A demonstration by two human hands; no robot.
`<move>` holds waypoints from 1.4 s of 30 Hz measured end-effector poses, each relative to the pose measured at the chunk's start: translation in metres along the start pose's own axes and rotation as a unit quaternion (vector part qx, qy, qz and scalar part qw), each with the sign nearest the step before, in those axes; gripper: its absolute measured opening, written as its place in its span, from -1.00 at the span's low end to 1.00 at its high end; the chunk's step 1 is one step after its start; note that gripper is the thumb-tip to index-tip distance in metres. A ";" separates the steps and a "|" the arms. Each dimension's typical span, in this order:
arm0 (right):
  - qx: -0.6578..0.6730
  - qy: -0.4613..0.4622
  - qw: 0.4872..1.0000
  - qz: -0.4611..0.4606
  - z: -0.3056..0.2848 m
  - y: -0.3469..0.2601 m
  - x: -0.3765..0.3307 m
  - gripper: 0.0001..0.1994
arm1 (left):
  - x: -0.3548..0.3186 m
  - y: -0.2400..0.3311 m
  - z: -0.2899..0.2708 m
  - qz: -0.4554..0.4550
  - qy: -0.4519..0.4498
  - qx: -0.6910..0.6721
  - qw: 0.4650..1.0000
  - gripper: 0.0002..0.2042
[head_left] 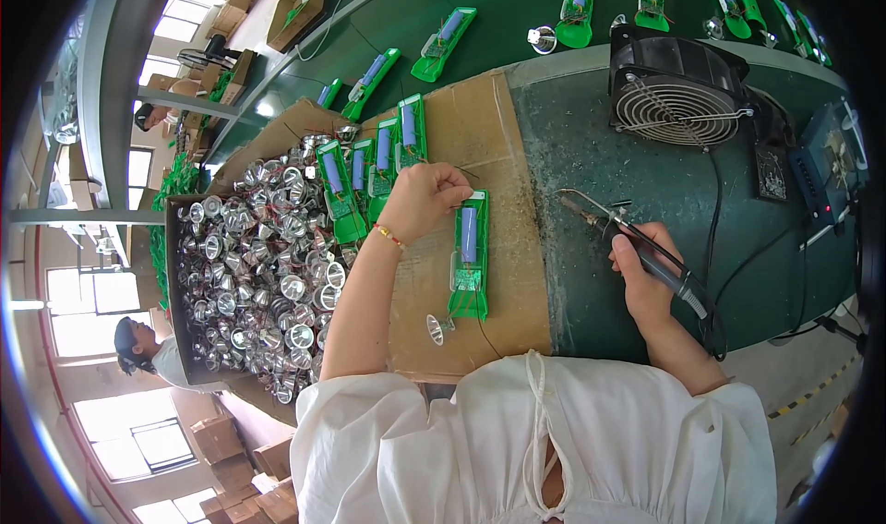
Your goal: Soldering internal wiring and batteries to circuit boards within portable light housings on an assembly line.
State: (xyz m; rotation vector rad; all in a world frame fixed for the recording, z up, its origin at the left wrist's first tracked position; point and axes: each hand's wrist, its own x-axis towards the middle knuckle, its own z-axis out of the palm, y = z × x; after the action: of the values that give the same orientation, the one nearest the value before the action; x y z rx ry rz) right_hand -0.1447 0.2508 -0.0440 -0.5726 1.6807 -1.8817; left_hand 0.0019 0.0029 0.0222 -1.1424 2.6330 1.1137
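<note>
My left hand (426, 199) is closed in a pinch at the far end of a green plastic flashlight housing (469, 304); what sits between the fingertips is too small to make out. This housing lies on the cardboard, with a purple cylindrical battery (469, 235) and a small green circuit board (469, 278) inside. A silver reflector cup (435, 330) hangs off its near end on wires. In my right hand (648, 275) is a soldering iron (661, 270) with a thin metal tube along it. Its tip points left over the dark green mat, apart from the housing.
Left of my arm stands a box heaped with silver reflectors (268, 265), several housings (343, 192) resting along its edge. A black fan (678, 90) and a blue soldering station (821, 178) stand at the right. More housings (577, 12) lie on the far green surface.
</note>
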 end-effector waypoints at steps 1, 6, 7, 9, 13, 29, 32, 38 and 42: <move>-0.004 -0.004 1.000 -0.008 0.000 0.001 0.000 -0.86 | 0.001 -0.001 0.001 0.002 -0.002 0.002 1.000 -0.91; -0.001 -0.009 1.000 -0.006 0.002 -0.002 0.000 -0.87 | 0.000 0.008 0.009 -0.051 0.012 0.022 0.998 -0.84; 0.004 -0.010 1.000 -0.008 0.002 -0.002 -0.001 -0.87 | -0.003 0.006 0.010 -0.051 0.015 0.022 0.998 -0.84; 0.009 -0.009 1.000 -0.013 0.002 -0.003 -0.001 -0.88 | -0.014 -0.002 0.014 -0.014 0.163 0.098 0.982 -0.81; 0.004 0.007 1.000 -0.008 -0.003 0.001 -0.002 -0.89 | -0.058 0.005 0.023 0.040 0.340 0.051 0.938 -0.73; -0.091 -0.022 0.995 -0.029 -0.002 -0.003 -0.003 -0.84 | 0.003 0.071 -0.004 0.243 0.185 0.102 0.947 -0.51; -0.098 -0.035 0.995 0.002 -0.003 -0.007 -0.003 -0.84 | 0.088 0.070 -0.012 0.232 0.204 0.123 0.943 -0.53; -0.077 -0.043 0.996 -0.018 -0.003 -0.002 0.000 -0.83 | 0.213 0.060 0.001 0.131 0.205 0.126 0.962 -0.52; -0.087 -0.017 0.995 -0.054 -0.001 0.008 0.002 -0.78 | 0.257 0.048 0.009 0.146 0.272 0.157 0.938 -0.58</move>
State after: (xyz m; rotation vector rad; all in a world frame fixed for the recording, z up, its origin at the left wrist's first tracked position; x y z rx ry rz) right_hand -0.1460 0.2492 -0.0517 -0.7749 1.8366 -1.7982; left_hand -0.2174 -0.1260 -0.0383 -1.1409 3.3272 0.3921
